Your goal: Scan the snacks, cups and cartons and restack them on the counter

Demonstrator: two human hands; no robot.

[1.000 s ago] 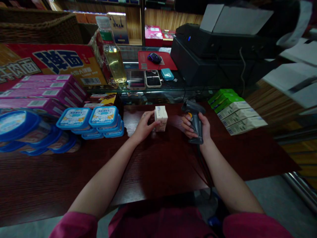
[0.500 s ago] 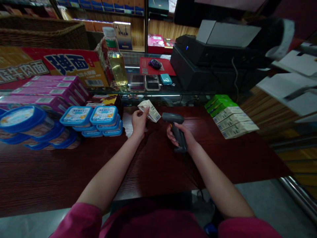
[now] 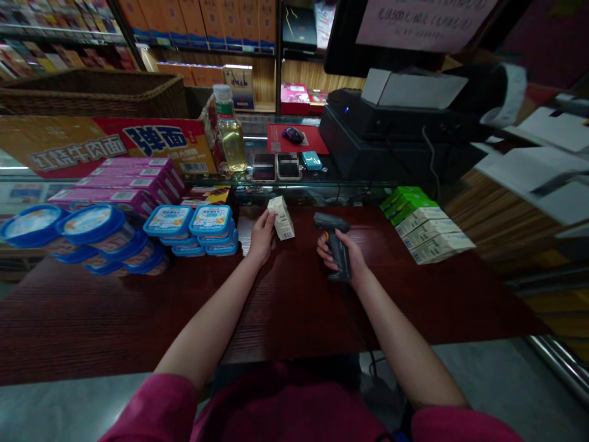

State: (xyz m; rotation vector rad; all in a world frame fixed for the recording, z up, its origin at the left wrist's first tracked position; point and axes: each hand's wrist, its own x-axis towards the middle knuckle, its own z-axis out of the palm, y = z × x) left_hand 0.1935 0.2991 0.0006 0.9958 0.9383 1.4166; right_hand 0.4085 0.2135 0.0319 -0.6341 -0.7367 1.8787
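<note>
My left hand (image 3: pixel 261 237) grips a small pale carton (image 3: pixel 281 218) by its left side, over the dark red wooden counter (image 3: pixel 294 307). In my right hand (image 3: pixel 346 253) is a dark grey barcode scanner (image 3: pixel 335 243), fingers wrapped round its handle and its head pointing left toward the carton. A gap separates scanner and carton. Similar pale cartons (image 3: pixel 427 232) lie in a row to the right, with green packs (image 3: pixel 405 204) behind them. Blue-lidded rectangular tubs (image 3: pixel 210 218) are stacked left of my left hand.
Round blue-lidded tubs (image 3: pixel 94 223) and pink boxes (image 3: pixel 124 195) stand at the left. A bottle of yellow liquid (image 3: pixel 231 138), two phones (image 3: pixel 289 166) and a mouse (image 3: pixel 293 135) are on the glass counter behind. A black printer (image 3: pixel 396 116) stands back right; the scanner's cable hangs past the front edge.
My left hand has turned the pale carton to a more upright angle. The scanner sits slightly farther from it. The head view has tilted up, showing more shelves.
</note>
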